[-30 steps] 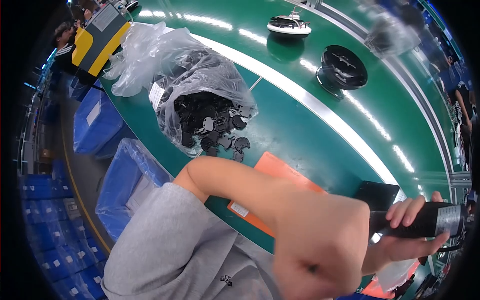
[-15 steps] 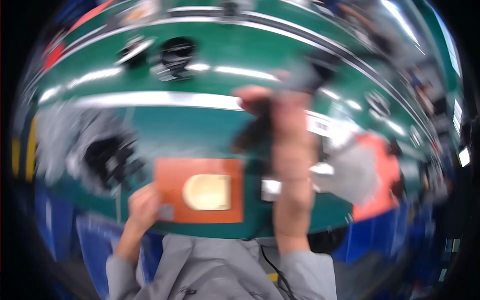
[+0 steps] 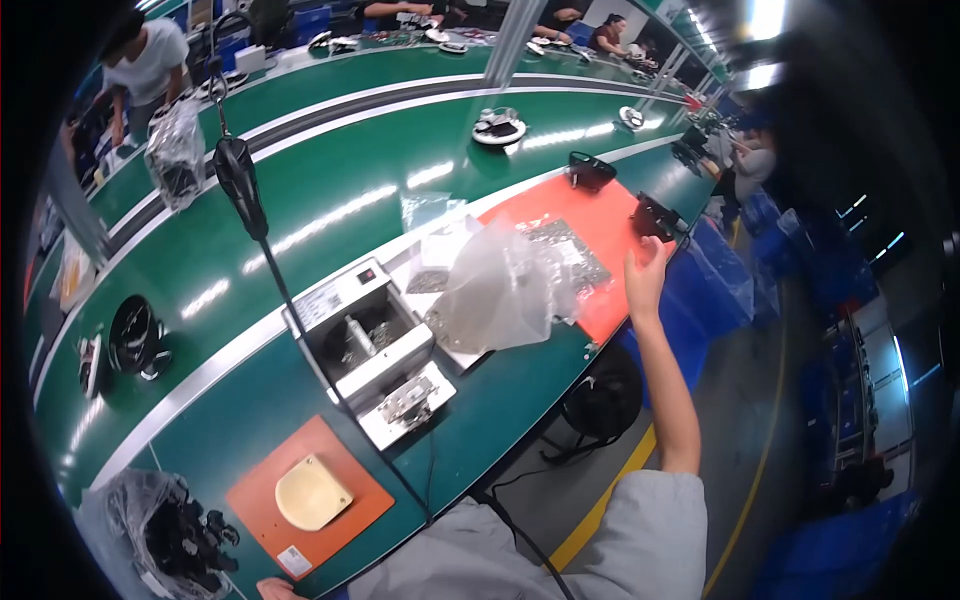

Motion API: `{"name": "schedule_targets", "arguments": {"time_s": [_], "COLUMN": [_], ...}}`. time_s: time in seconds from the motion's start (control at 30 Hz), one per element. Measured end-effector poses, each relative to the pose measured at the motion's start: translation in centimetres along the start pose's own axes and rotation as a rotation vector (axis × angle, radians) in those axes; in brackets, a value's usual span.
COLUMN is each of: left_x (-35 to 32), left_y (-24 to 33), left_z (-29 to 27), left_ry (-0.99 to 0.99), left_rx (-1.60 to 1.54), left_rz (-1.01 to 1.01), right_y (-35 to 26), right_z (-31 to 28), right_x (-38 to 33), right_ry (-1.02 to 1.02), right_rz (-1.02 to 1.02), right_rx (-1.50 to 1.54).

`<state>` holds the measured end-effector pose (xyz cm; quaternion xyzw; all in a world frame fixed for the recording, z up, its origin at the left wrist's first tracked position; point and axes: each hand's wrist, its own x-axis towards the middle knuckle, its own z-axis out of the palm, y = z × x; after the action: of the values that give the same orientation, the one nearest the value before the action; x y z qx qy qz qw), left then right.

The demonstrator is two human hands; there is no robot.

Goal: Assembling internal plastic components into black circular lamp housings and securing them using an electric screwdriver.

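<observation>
Long glossy green table running diagonally through a factory hall, edged with white stripes and split by a dark grey conveyor strip. Bright glare from white ceiling lights streaked along the green surface. Grey metal upright post rising from the far side. Dull grey concrete floor on the right, crossed by a yellow painted line. Stacked blue plastic crates beside the table's edge and further along the aisle. Other workers bent over the far end, upper left and top.
</observation>
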<state>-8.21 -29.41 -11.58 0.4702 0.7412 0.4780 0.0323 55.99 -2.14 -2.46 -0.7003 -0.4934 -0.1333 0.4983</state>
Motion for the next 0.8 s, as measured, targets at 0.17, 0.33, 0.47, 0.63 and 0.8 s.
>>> {"name": "schedule_targets", "arguments": {"time_s": [0.17,0.33,0.47,0.63,0.8], "left_x": [0.9,1.2,0.7,-0.4,0.1], "left_y": [1.1,2.3,2.6,-2.0,-2.2], "left_z": [0.1,1.5,1.9,1.2,0.5], "left_ry": [0.066,0.153,0.144,0.04,0.093], "left_rx": [0.154,0.194,0.17,0.154,-0.031], "left_rz": [0.082,0.181,0.131,0.066,-0.191], "right_y": [11.2,15.7,13.6,7.5,-8.7], "right_z": [1.0,3.3,5.9,1.8,-6.5], "right_x": [9.4,11.5,10.8,10.5,3.6], "right_ry": [-0.071,-0.34,-0.236,-0.225,-0.49], "right_rz": [-0.085,0.29,0.008,-0.337,-0.496], "right_rx": [-0.636,-0.644,-0.951,-0.385,0.035]}}
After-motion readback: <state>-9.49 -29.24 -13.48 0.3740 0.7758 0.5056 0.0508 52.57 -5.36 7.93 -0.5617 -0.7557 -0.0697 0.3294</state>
